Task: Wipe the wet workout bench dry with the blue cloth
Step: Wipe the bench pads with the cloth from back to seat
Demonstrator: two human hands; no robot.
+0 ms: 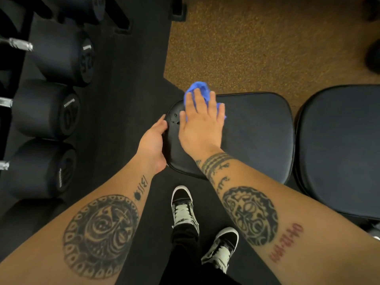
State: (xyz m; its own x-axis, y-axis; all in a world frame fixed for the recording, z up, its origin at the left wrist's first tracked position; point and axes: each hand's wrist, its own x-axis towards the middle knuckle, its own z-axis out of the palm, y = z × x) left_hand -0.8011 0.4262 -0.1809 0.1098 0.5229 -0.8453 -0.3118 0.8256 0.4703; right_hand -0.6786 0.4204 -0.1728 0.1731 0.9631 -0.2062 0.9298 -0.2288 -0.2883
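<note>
The black padded workout bench (pixel 257 136) runs from the middle of the view to the right, in two pads. Water drops (pixel 175 119) glisten on its left end. My right hand (pixel 200 124) lies flat with straight fingers on the blue cloth (pixel 198 89), pressing it onto the pad near the far left corner. The cloth bunches out past my fingertips. My left hand (pixel 154 144) grips the left edge of the pad, fingers curled under the rim.
A rack of black dumbbells (pixel 51 108) fills the left side. Black rubber floor lies under me, brown speckled floor (pixel 267 44) beyond the bench. My two shoes (pixel 185 208) stand just in front of the bench's near edge.
</note>
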